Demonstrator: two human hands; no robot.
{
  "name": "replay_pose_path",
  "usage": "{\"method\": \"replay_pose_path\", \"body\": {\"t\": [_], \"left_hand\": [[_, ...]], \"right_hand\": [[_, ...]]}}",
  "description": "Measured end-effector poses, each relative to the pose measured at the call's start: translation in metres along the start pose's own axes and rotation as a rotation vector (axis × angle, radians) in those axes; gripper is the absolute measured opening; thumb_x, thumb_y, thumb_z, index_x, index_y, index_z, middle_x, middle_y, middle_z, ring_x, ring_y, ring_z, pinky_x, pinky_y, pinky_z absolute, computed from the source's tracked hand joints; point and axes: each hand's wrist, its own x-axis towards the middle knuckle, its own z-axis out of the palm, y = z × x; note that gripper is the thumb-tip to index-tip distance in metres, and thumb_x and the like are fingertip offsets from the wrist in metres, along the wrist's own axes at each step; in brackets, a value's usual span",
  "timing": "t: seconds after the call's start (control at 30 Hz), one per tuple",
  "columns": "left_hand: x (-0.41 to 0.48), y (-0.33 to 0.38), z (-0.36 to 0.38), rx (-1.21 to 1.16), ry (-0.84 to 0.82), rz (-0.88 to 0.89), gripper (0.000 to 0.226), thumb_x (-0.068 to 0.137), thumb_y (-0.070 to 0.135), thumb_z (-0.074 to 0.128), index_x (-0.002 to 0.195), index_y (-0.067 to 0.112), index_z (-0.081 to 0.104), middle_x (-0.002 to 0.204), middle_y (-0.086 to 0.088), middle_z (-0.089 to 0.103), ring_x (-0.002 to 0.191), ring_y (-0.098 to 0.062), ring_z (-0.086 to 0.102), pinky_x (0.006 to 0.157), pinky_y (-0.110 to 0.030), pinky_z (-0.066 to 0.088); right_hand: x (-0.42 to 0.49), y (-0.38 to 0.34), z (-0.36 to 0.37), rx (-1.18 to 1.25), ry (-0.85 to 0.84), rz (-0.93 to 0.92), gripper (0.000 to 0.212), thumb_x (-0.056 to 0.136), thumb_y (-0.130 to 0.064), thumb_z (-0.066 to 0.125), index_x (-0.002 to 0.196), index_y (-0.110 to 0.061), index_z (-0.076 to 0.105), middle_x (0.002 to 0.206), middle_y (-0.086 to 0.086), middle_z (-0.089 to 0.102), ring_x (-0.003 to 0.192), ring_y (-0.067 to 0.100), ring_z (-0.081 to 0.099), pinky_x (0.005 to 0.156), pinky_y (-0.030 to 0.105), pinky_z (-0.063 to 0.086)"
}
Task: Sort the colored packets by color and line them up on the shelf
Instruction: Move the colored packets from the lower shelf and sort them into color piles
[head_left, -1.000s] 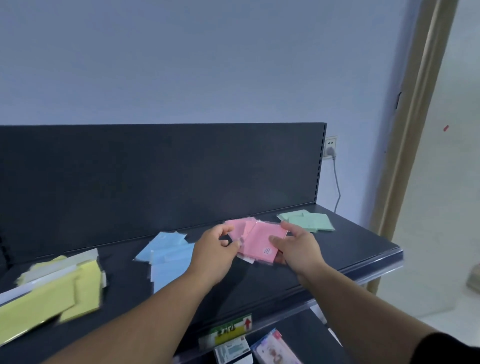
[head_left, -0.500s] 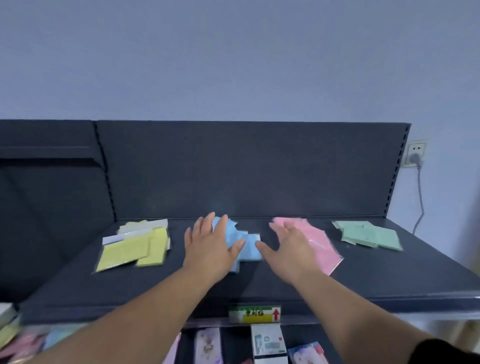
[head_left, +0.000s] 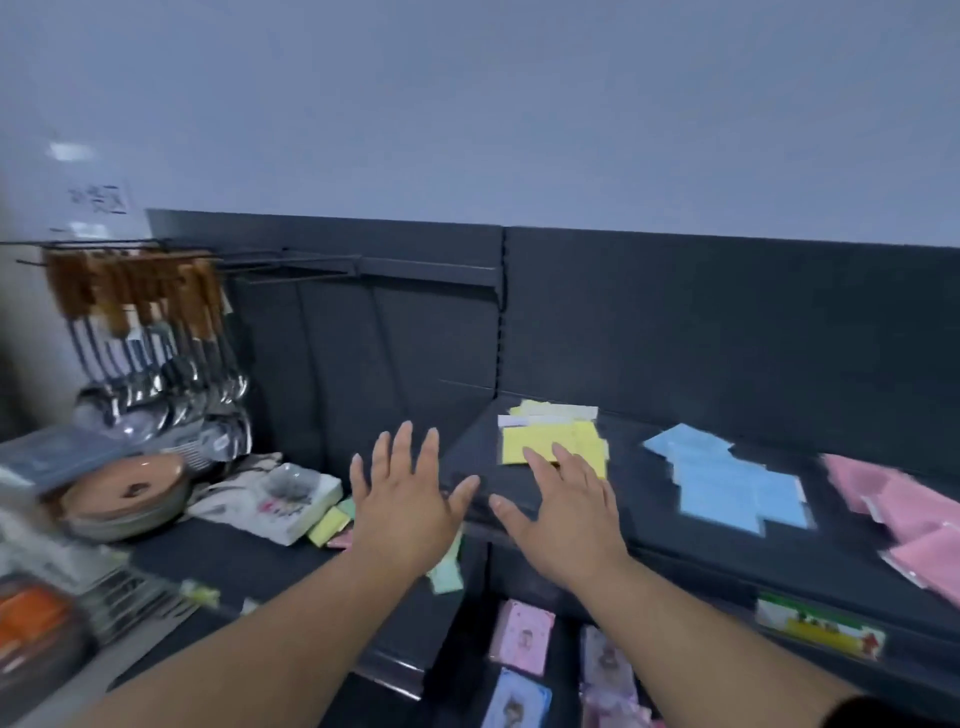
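Both grips are spread wide, fingers straight, palms down, holding nothing. The left grip (head_left: 402, 512) hangs just off the left end of the dark shelf (head_left: 675, 551), and the right grip (head_left: 563, 512) is close beside it, over the shelf's near corner.

The yellow packets (head_left: 550, 441) lie in a loose pile just beyond the right grip. Its fingertips overlap the pile's near edge, though contact cannot be told. The blue packets (head_left: 727, 483) lie fanned out to the right of that grip, and the pink packets (head_left: 904, 509) lie farther right, blurred at the frame edge.

A pale green packet (head_left: 445, 577) shows beside the left grip's wrist on a lower level. Well to its left, ladles (head_left: 156, 364) hang above stacked plates (head_left: 124, 493).
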Motion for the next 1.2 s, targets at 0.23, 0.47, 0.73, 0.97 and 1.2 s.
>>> {"method": "replay_pose_path", "body": {"t": [0.23,0.47,0.73,0.97,1.2], "left_hand": [[-0.036,-0.185,-0.032,0.050,-0.027,-0.205,0.075,0.092,0.067,0.021,0.153,0.029,0.002,0.161,0.000,-0.009,0.147,-0.023,-0.010,0.118,-0.049,-0.004],[-0.065,-0.293,-0.029,0.078,-0.116,-0.310,0.076,0.091,0.068,0.022,0.153,0.030,0.000,0.161,-0.001,-0.009,0.147,-0.023,-0.009,0.117,-0.047,-0.007],[-0.049,-0.322,0.009,0.077,-0.209,-0.304,0.076,0.091,0.069,0.022,0.153,0.030,0.000,0.161,-0.001,-0.007,0.148,-0.023,-0.009,0.118,-0.046,-0.005],[0.014,-0.317,0.058,0.087,-0.263,-0.247,0.076,0.091,0.068,0.024,0.153,0.030,0.001,0.161,-0.002,-0.008,0.147,-0.024,-0.009,0.118,-0.046,-0.004],[0.080,-0.303,0.125,0.080,-0.360,-0.225,0.076,0.092,0.067,0.025,0.153,0.029,-0.001,0.161,-0.002,-0.009,0.148,-0.024,-0.008,0.119,-0.044,-0.004]], "right_hand": [[-0.012,-0.150,0.095,0.055,-0.123,-0.125,0.071,0.091,-0.066,0.038,0.152,-0.036,0.018,0.162,-0.004,0.007,0.149,0.017,0.004,0.121,0.041,0.006],[-0.025,-0.216,0.165,0.019,-0.250,-0.104,0.069,0.092,-0.065,0.038,0.152,-0.036,0.018,0.162,-0.005,0.008,0.149,0.017,0.006,0.121,0.042,0.010],[-0.004,-0.214,0.219,-0.028,-0.311,-0.050,0.071,0.091,-0.067,0.037,0.152,-0.037,0.018,0.163,-0.004,0.008,0.149,0.019,0.008,0.120,0.042,0.010],[0.052,-0.182,0.252,-0.025,-0.359,0.019,0.072,0.092,-0.066,0.036,0.153,-0.036,0.014,0.163,-0.001,0.007,0.149,0.019,0.008,0.120,0.043,0.011],[0.113,-0.130,0.290,-0.022,-0.426,0.084,0.072,0.093,-0.065,0.035,0.154,-0.034,0.013,0.163,-0.001,0.006,0.149,0.020,0.007,0.121,0.042,0.010]]}}
